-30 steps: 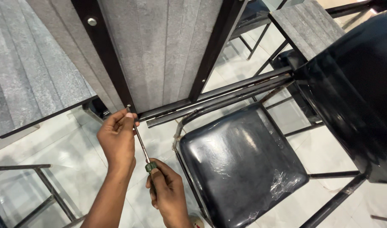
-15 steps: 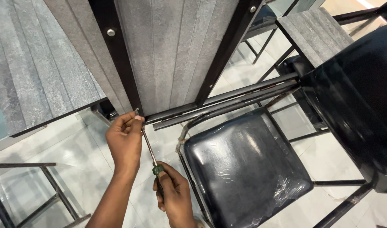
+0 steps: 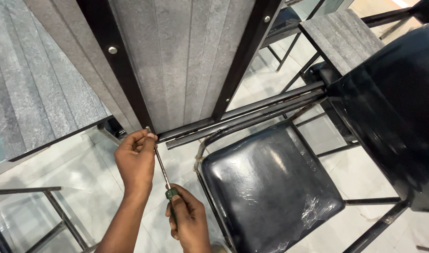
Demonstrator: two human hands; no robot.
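Screwdriver gripped by right hand, left hand pinching shaft at panel edge (chair close right).

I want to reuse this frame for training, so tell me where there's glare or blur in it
Head view: bright glare streaks on the black chair seat and its crinkled plastic wrap; soft sheen on the pale floor tiles; the dark chair back at right looks smeared and out of focus; the left hand, right hand and screwdriver are fairly sharp.
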